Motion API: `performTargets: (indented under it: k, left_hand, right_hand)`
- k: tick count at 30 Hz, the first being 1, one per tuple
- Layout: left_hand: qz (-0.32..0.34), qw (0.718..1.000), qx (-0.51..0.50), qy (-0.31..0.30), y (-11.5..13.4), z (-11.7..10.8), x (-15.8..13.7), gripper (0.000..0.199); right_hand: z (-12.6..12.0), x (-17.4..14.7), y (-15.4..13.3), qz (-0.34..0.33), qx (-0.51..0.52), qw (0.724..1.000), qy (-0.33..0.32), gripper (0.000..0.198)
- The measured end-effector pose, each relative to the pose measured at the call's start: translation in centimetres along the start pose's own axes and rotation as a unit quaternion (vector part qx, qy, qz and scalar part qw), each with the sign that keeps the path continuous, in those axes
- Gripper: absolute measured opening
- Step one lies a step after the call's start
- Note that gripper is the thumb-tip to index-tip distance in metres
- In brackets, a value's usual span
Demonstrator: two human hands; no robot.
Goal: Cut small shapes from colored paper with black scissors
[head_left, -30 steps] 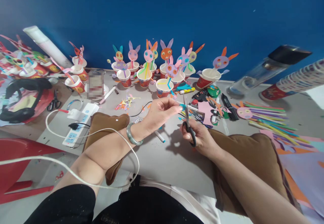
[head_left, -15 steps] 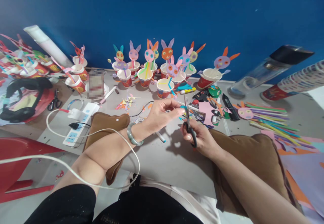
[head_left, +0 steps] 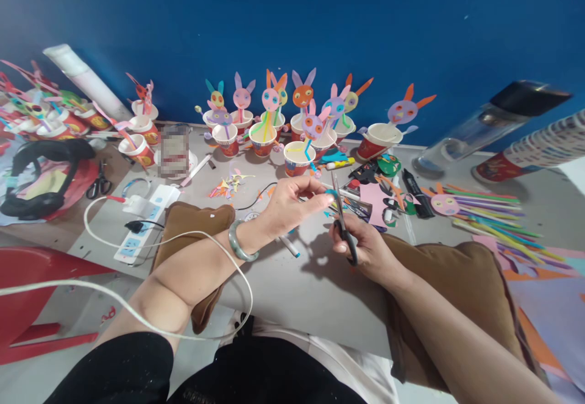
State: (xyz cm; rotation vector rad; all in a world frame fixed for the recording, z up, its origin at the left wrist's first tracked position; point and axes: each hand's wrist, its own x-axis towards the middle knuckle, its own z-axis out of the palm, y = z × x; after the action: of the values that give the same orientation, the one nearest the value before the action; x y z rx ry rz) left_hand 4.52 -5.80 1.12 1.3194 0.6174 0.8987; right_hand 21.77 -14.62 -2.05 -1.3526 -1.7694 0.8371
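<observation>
Within the left grip [head_left: 295, 206], small blue piece [head_left: 329, 192], perhaps touching the scissors [head_left: 340, 209]

My left hand [head_left: 295, 207] was pinched, thumb [head_left: 319, 204] toward bent fingers [head_left: 307, 184]; to its right, slightly closer to me, my right hand [head_left: 363, 247] was curled. Behind them, my bare forearms [head_left: 196, 270] slanted apart.

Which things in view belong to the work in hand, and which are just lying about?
In hand:
- small teal piece, in the left hand
- black-handled scissors, in the right hand

Apparently just lying about:
- power strip
- clear bottle
- second scissors
</observation>
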Motion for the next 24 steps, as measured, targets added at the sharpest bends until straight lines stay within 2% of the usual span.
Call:
performTargets:
  k: [11,19,24]
  left_hand:
    - [-0.006,1.000,0.007,0.019,-0.03,-0.13,-0.05,0.020]
    - [-0.001,1.000,0.025,-0.006,0.22,-0.01,-0.16,0.020]
    - [-0.006,1.000,-0.002,0.002,0.18,-0.01,-0.09,0.021]
  right_hand:
    - [0.06,0.04,-0.04,-0.001,-0.001,1.000,0.008,0.065]
    - [0.04,0.05,0.11,0.000,0.000,1.000,0.007,0.063]
    - [0.07,0.04,0.17,0.003,0.000,1.000,0.008,0.066]
